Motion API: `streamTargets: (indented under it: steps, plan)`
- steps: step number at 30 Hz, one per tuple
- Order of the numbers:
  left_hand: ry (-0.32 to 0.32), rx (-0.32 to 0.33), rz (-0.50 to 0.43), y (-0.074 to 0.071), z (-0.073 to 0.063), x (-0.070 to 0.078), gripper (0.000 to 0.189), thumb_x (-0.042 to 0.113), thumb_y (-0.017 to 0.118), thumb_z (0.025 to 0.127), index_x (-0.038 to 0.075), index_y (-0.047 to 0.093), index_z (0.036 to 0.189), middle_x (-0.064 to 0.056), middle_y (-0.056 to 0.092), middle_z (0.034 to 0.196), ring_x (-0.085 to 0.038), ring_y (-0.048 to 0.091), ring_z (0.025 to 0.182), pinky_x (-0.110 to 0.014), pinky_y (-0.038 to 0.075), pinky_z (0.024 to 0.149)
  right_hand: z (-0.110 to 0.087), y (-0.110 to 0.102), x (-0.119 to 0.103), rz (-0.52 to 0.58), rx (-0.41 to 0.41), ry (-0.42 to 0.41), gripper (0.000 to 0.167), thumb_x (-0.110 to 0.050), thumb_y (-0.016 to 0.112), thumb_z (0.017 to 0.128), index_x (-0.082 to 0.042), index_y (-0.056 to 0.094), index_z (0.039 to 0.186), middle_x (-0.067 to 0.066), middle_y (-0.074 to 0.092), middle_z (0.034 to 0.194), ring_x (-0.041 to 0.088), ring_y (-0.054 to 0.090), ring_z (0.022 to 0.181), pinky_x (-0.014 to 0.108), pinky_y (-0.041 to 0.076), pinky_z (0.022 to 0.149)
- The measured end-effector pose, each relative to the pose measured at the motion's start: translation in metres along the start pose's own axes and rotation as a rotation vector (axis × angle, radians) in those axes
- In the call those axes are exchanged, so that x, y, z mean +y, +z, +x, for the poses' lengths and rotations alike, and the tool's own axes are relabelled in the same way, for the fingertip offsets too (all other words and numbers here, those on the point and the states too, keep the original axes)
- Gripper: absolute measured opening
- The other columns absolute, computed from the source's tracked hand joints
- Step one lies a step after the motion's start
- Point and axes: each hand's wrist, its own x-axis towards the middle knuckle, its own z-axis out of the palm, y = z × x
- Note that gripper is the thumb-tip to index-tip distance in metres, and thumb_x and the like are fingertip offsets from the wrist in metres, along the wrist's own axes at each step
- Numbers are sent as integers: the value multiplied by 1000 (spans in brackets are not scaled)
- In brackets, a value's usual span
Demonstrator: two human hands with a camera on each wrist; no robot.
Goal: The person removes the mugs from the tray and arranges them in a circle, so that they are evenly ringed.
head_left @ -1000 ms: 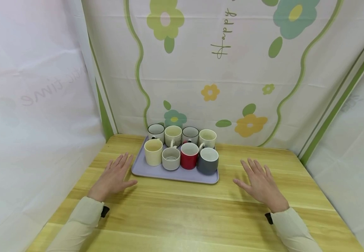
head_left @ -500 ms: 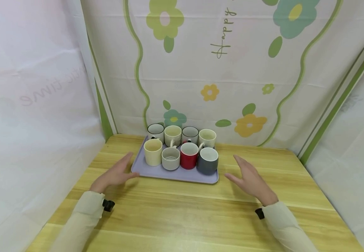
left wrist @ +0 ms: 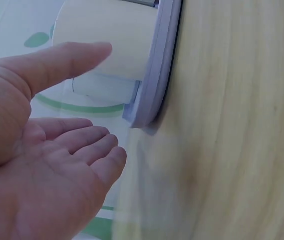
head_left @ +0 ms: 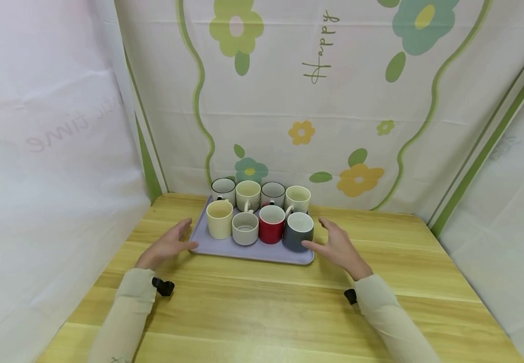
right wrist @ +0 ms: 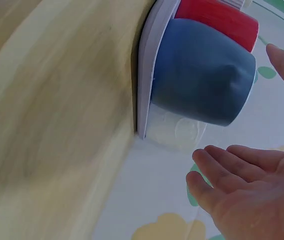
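A lavender tray (head_left: 244, 252) bears two rows of mugs on the wooden table. In front stand a cream mug (head_left: 219, 222), a light grey mug (head_left: 245, 231), a red mug (head_left: 271, 227) and a dark grey mug (head_left: 296, 238). My left hand (head_left: 168, 246) is at the tray's left edge, thumb stretched towards its front left corner and fingers apart from the thumb. On the other side, my right hand (head_left: 341, 249) is beside the dark grey mug, its thumb overlapping that mug in the head view. Both wrist views show the palms facing the tray, nothing held.
Behind stand two white mugs with dark rims, one of them a black-rimmed mug (head_left: 223, 190), and two pale cream mugs, including a cream mug (head_left: 298, 197). A flower-printed white cloth (head_left: 262, 101) hangs close behind the tray. Wooden tabletop (head_left: 253, 312) extends in front.
Both hands have moved inward towards the tray and turned from palm-down with spread fingers to palms facing each other. The right hand has travelled further, to the left. Tray and mugs stay put.
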Motion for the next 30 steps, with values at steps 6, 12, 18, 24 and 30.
streamTargets:
  steps: [6, 12, 18, 24, 30]
  plan:
    - [13, -21, -50, 2, 4, -6, 94, 3, 68, 100, -8, 2, 166, -33, 4, 174, -54, 6, 161, -67, 12, 133, 13, 9, -3, 46, 3, 37, 104, -58, 84, 84, -1, 41, 158, 26, 52, 157, 46, 50, 147, 65, 45, 120]
    - [37, -39, -83, 4, 9, -11, 91, -4, 65, 99, -12, 3, 165, -35, 3, 173, -54, 8, 161, -64, 14, 133, 22, 19, -4, 111, 27, 50, 99, -54, 88, 82, -4, 45, 156, 24, 56, 154, 44, 52, 144, 64, 45, 120]
    - [49, -59, -91, 4, 9, -14, 89, -6, 63, 99, -14, 3, 164, -35, 2, 173, -54, 7, 161, -63, 13, 134, 27, 30, -7, 129, 67, 54, 93, -48, 92, 78, -6, 53, 150, 18, 65, 144, 39, 60, 136, 59, 50, 116]
    - [44, -64, -77, 3, 8, -15, 88, -3, 63, 101, -12, 2, 164, -34, 1, 173, -53, 7, 161, -63, 14, 134, 31, 41, -9, 120, 124, 71, 89, -42, 96, 73, -2, 57, 143, 18, 70, 133, 37, 66, 123, 56, 53, 109]
    - [42, -71, -88, 4, 8, -14, 87, -3, 61, 102, -12, 2, 165, -33, 0, 174, -52, 7, 162, -62, 13, 134, 34, 45, -10, 131, 189, 115, 87, -40, 99, 69, -2, 61, 138, 17, 73, 127, 36, 69, 117, 52, 57, 103]
